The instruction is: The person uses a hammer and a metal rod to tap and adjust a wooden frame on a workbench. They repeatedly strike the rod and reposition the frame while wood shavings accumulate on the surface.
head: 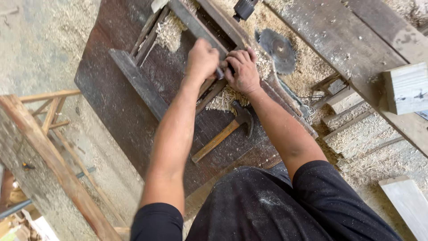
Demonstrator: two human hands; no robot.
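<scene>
My left hand (201,59) is closed around the dark handle of a hand tool (220,72) pressed against a dark wooden frame (138,80) on the workbench. My right hand (243,70) grips the same tool from the other side, fingers curled over it. The tool's working end is hidden by both hands. A claw hammer (225,132) with a wooden handle lies on the bench just below my hands, untouched. Wood shavings (225,99) pile under the frame.
A circular saw blade (277,49) lies in sawdust to the right. Pale wood blocks (408,87) and planks (408,201) sit at the right. A wooden trestle (49,151) stands at the left. A dark power tool (244,8) rests at the top.
</scene>
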